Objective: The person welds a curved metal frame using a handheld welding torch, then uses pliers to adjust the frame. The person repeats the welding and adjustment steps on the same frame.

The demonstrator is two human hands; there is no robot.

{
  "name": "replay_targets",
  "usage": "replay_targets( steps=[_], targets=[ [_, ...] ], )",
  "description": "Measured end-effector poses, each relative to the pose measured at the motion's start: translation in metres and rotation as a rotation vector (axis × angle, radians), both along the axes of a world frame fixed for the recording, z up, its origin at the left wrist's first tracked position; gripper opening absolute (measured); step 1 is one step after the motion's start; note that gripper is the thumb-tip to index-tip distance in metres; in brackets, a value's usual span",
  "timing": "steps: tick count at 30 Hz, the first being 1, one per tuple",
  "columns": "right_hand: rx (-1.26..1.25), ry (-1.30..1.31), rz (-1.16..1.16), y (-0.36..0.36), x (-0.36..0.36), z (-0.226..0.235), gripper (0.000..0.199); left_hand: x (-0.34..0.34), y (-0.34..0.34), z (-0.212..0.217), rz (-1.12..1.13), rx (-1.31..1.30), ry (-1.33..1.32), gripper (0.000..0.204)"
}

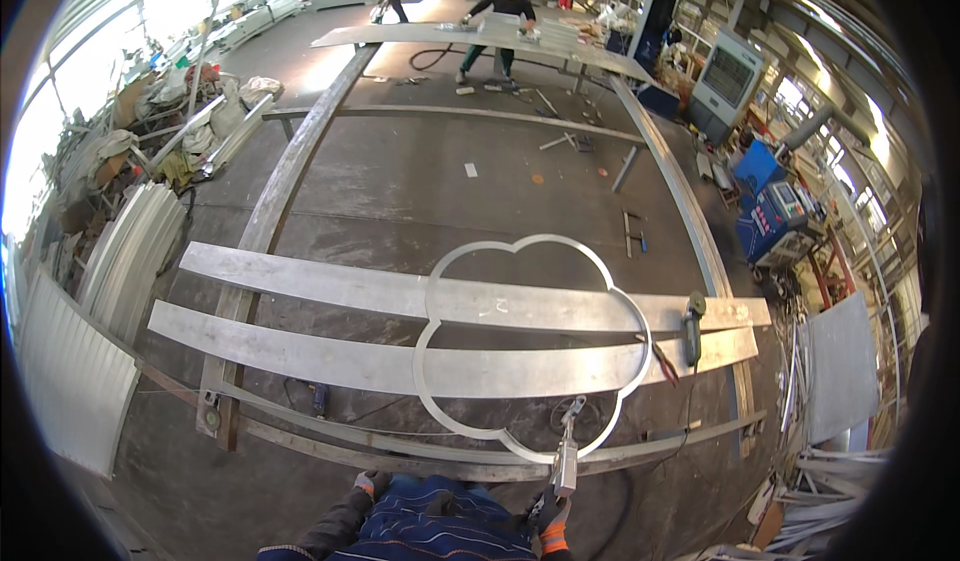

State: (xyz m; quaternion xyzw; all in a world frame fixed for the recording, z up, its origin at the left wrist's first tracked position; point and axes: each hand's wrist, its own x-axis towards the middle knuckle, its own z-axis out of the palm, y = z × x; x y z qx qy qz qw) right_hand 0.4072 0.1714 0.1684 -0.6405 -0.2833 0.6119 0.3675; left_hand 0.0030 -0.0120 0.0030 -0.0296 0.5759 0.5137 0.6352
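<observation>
Right hand [549,517] fingers grip a metal tool [567,451] over workshop concrete floor [420,191].

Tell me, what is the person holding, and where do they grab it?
The right hand grips a metal hand tool by its lower end; its tip reaches the flower-shaped metal ring. The left hand seems to hold nothing.

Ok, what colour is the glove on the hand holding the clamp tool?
Dark with an orange cuff: the right hand, gripping the metal tool, head view.

Silver-grey clover-shaped metal ring [530,346] on pale silver curved strips [330,286]; orange-and-black glove on the right hand [551,528]; dark blue striped shirt [445,531]; blue machine [775,216] at right; grey floor [400,181].
</observation>
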Motion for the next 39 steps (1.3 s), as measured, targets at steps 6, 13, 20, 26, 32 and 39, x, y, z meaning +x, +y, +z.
replay_targets(
  steps=[6, 13, 20, 26, 32, 39],
  targets=[
    [0.076, -0.055, 0.066, 0.002, 0.004, -0.013, 0.041, 0.0, -0.003, -0.009, -0.144, -0.006, 0.272, 0.019],
    [0.037, -0.07, 0.111, -0.001, 0.006, -0.023, 0.041, 0.001, -0.004, -0.01, -0.34, -0.157, 0.518, 0.021],
    [0.041, -0.065, 0.251, 0.046, -0.024, -0.005, 0.041, 0.003, -0.008, -0.002, -0.48, -0.243, 0.81, 0.036],
    [0.019, -0.104, 0.558, 0.101, -0.088, 0.022, 0.041, 0.014, -0.005, 0.0, -0.225, -0.437, 0.699, 0.039],
    [0.012, -0.119, 0.735, 0.123, -0.132, 0.028, 0.041, 0.022, -0.02, 0.025, -0.122, -0.464, 0.704, 0.045],
    [-0.002, -0.14, 0.872, 0.143, -0.154, 0.031, 0.041, 0.031, -0.022, 0.025, 0.097, -0.464, 0.731, 0.055]
  ],
)
